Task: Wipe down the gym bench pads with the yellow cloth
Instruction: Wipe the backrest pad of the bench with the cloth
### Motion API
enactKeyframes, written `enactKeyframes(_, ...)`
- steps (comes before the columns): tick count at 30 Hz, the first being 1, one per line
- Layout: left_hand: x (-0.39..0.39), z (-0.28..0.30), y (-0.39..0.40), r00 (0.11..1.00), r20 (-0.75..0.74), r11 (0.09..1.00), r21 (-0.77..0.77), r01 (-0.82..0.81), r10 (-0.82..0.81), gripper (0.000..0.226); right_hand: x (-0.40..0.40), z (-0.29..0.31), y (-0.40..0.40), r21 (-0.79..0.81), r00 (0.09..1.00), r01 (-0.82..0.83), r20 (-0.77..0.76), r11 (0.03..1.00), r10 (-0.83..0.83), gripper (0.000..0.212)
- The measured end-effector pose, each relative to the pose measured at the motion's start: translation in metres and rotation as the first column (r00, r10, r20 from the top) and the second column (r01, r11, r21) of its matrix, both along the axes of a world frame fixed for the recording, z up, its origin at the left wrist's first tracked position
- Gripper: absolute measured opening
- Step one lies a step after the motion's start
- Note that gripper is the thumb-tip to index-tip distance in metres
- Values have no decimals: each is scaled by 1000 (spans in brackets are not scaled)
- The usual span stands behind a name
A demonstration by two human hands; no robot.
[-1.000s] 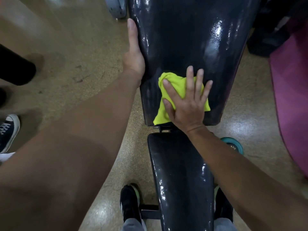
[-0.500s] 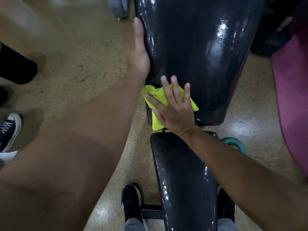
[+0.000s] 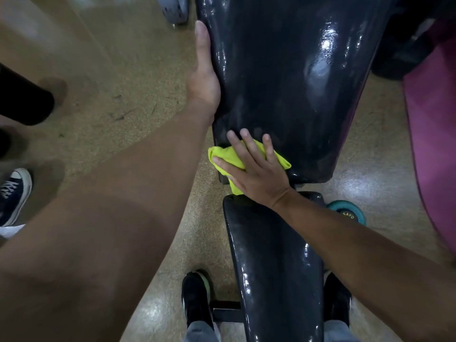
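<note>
The yellow cloth point(image 3: 223, 156) is pressed flat under the right hand point(image 3: 256, 174) – fingers straight – at the back pad's point(image 3: 283, 82) near-left corner. The pad's long axis runs away from the camera, and its left edge is braced by the flat left hand point(image 3: 204, 77).

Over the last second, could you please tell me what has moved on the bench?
The right hand slid the yellow cloth leftward and down to the back pad's lower left corner. The left hand stayed flat against the pad's left edge; the seat pad is untouched.
</note>
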State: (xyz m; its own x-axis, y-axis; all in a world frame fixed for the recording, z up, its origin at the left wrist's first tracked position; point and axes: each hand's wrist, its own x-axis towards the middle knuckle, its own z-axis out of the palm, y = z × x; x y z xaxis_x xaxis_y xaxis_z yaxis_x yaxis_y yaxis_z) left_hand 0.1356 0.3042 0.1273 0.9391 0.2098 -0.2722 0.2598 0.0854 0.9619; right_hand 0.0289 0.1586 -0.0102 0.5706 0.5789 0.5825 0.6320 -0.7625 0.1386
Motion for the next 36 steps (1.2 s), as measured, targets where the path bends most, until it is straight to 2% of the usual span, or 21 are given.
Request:
enactKeyframes(2,-1,2,-1,1000,5,1000,3,2,-2,97,0,0,-13,-12,1000,-22,-1,1000,22,48)
enactKeyframes(8,0,-1,1,1000,3,1000,-8,-11,11,96,-5,-3,16,69,994,107,-3,992,-107,51)
enactKeyframes(14,-3,5,-1,999,7,999,9,-32,32,90,-5,-4,-3,3,999,-33,-18,999,33,44)
enactKeyframes(17,-2,5,0,998,-30,998,26,-58,59,92,-6,4,-13,69,995,75,-73,995,-70,47)
enactKeyframes(19,-4,6,0,998,-33,998,26,-52,53,86,-10,6,0,127,978,189,-114,974,-175,49)
enactKeyframes(21,-4,5,-1,999,-27,999,19,-38,39,89,-13,3,19,161,968,230,-136,960,-209,48)
enactKeyframes(26,-2,-1,0,1000,-9,1000,20,-24,24,97,-10,-15,8,77,999,31,-41,997,-27,50)
enactKeyframes(29,-8,-12,2,1000,22,1000,7,6,-6,99,-11,-12,-12,63,999,47,-20,997,-46,54)
enactKeyframes(33,-32,-44,3,999,7,998,-27,53,-53,112,-11,-11,6,106,994,113,-1,988,-113,47)
enactKeyframes(36,-46,-56,0,999,-43,1000,9,-15,15,103,-15,-22,16,46,999,15,-38,999,-13,47)
